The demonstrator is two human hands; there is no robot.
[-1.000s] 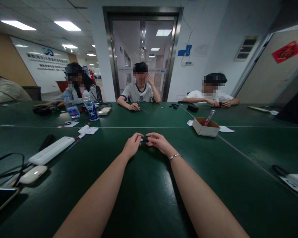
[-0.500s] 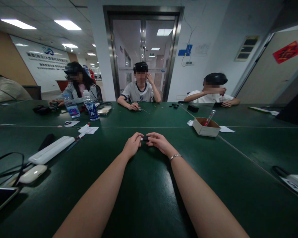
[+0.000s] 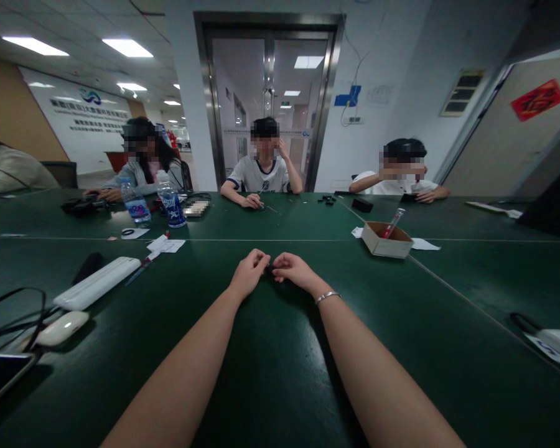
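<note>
My left hand (image 3: 251,274) and my right hand (image 3: 295,272) are close together above the green table (image 3: 270,373), fingertips almost meeting. Between them a small black object (image 3: 271,268) shows only as a dark sliver, mostly covered by the fingers. My right thumb and fingers are pinched around it. The left fingers are also pinched, and what they hold is too small to make out. A silver bracelet (image 3: 327,297) circles my right wrist.
An open cardboard box (image 3: 386,244) holding a clear-and-red tube stands ahead right. On the left lie a long white case (image 3: 98,283), a white mouse-shaped thing (image 3: 63,328), a phone (image 3: 2,376) and cables. Two bottles (image 3: 172,205) stand farther back. Several people sit across the table.
The black object, with a silvery end, was in plain view spanning both hands; now the fingers mostly hide it. My right hand has turned and curled slightly. The left has barely moved.
</note>
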